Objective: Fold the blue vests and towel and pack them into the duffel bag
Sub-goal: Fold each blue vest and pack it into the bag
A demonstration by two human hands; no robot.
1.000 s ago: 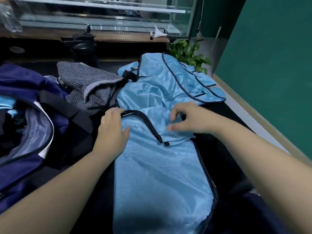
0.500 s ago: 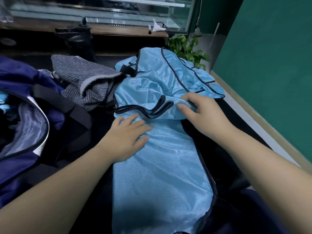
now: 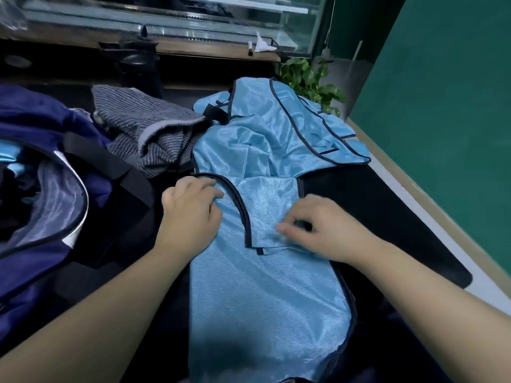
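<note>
The dark counter (image 3: 387,205) ends in a pale edge along the green wall (image 3: 442,134) on the right; bare dark surface lies between that edge and the near vest (image 3: 262,299). On the left the open bag (image 3: 41,189) crowds the counter, the striped towel (image 3: 149,134) heaped just behind it. A second vest (image 3: 276,128) lies crumpled at the back, near a plant (image 3: 309,78). The near vest is shiny light blue with dark trim, its top folded down. The left hand (image 3: 190,214) grips its upper left trim; the right hand (image 3: 329,230) pinches the folded flap, fingers blurred.
</note>
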